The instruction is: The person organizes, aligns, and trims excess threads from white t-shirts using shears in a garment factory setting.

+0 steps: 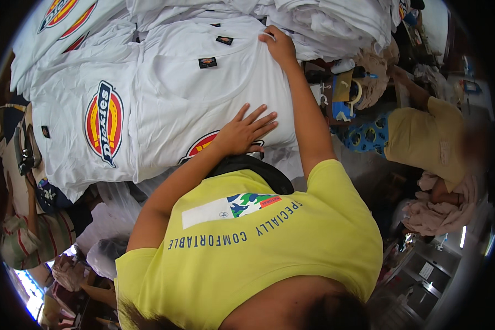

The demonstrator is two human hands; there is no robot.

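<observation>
A white T-shirt with a wide neckline and a small dark neck label lies spread on a stack in front of me. My left hand rests flat on its front, fingers spread, just above a red and yellow print partly covered by my forearm. At the far right of the shirt, my right hand has its fingers curled on the cloth by the shoulder edge, pinching it. Beside this shirt on the left lies another white T-shirt with a large oval print.
Piled white shirts line the far side. To the right, a roll of tape sits among small items, near a person in a tan top. A striped bag and plastic bags are at the left.
</observation>
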